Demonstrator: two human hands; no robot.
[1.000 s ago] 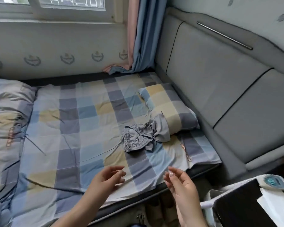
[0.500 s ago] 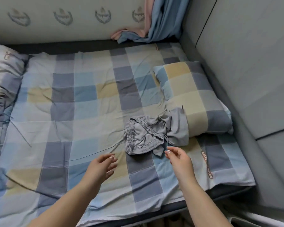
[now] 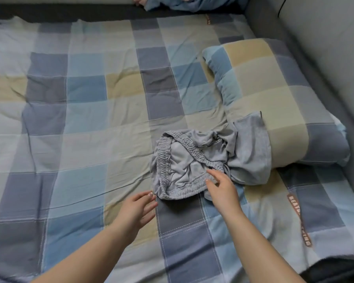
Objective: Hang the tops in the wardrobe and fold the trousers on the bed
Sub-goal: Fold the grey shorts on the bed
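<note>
Crumpled grey elastic-waist trousers (image 3: pixel 194 170) at centre frame, on checked blue-and-beige bedsheet (image 3: pixel 86 123). Nearest: left hand (image 3: pixel 138 209) open just beside waistband; right hand (image 3: pixel 221 185) open, fingertips touching it. Beyond, checked pillow (image 3: pixel 274 94). Reaching stage; next, probably gripping waistband, spreading flat.

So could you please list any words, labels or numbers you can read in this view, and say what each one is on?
"SEATO…": start of the reddish strip label sewn on the checked bed sheet, lower right; its remaining letters are folded and blurred, unreadable.
Small reddish label at the sheet's top edge: too small to read.
Grey trousers and pillow: no text visible.
</note>
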